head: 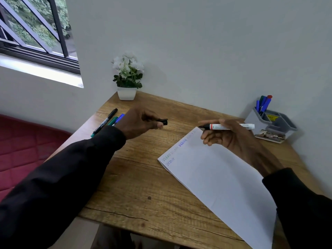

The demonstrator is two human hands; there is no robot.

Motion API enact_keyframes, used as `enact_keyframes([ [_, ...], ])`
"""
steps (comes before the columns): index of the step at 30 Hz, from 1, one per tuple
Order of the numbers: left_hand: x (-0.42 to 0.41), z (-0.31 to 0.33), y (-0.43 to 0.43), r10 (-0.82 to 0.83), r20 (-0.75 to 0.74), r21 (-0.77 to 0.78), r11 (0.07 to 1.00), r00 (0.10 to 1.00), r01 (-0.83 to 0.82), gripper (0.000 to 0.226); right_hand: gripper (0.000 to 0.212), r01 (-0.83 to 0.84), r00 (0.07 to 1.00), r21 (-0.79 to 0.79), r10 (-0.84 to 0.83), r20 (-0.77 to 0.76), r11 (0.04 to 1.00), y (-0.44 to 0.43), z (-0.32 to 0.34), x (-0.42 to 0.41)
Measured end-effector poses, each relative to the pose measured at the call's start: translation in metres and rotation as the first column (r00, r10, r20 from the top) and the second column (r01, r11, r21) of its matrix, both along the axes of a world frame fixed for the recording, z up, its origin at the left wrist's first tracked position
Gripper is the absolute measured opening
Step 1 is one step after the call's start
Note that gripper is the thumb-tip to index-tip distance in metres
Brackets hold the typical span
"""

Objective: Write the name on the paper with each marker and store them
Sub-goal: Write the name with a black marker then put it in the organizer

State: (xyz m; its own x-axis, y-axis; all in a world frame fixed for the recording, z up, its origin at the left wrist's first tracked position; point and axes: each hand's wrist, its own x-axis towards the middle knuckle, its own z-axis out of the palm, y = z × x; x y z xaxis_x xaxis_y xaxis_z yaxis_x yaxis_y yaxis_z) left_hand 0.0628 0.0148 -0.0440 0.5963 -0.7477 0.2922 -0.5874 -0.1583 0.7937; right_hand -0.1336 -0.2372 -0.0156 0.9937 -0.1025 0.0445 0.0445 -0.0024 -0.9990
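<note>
Centre frame, the left hand has its fingers curled in and pinches a small black cap between thumb and fingertip, just above the wood. Over on the right, the right hand is wrapped round the marker, a smooth white barrel with a red band and a bare dark tip pointing toward the left of the frame, held level over the top corner of the paper. That sheet is plain white and lies at a slant on the table, running down to the lower right, where its far end is cut off by the frame edge. Along its upper left edge there is handwriting in green and blue; some words are too faint to read. The tabletop is grainy, knotted, wood-look board. In the upper left of the table three loose markers lie side by side, black, green and blue, their near ends hidden behind the dark sleeve. At the right, against the wall, a grey plastic organizer holds upright pens, and a printed card is tucked under it, blurred. A white pot of white flowers stands in the corner, a barred window fills the upper left, and a red quilted cushion shows at the left.
</note>
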Motion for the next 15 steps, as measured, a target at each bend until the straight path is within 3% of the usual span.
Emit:
enact_keyframes([
  [6, -0.001, -0.014, -0.032, 0.054, 0.097, 0.164, 0.984, 0.994, -0.070, 0.025, 0.039, 0.126, 0.991, -0.048, -0.124, 0.040, 0.991, 0.027, -0.022, 0.003],
  [10, 0.003, -0.020, -0.043, 0.072, 0.105, 0.184, 0.979, 0.992, -0.091, 0.024, 0.021, 0.145, 0.989, -0.110, -0.142, 0.031, 0.983, 0.031, -0.031, 0.002],
  [15, 0.008, -0.022, -0.048, 0.122, 0.127, 0.194, 0.970, 0.984, -0.145, 0.026, 0.022, 0.173, 0.985, -0.134, -0.175, -0.003, 0.976, 0.036, -0.036, 0.003],
])
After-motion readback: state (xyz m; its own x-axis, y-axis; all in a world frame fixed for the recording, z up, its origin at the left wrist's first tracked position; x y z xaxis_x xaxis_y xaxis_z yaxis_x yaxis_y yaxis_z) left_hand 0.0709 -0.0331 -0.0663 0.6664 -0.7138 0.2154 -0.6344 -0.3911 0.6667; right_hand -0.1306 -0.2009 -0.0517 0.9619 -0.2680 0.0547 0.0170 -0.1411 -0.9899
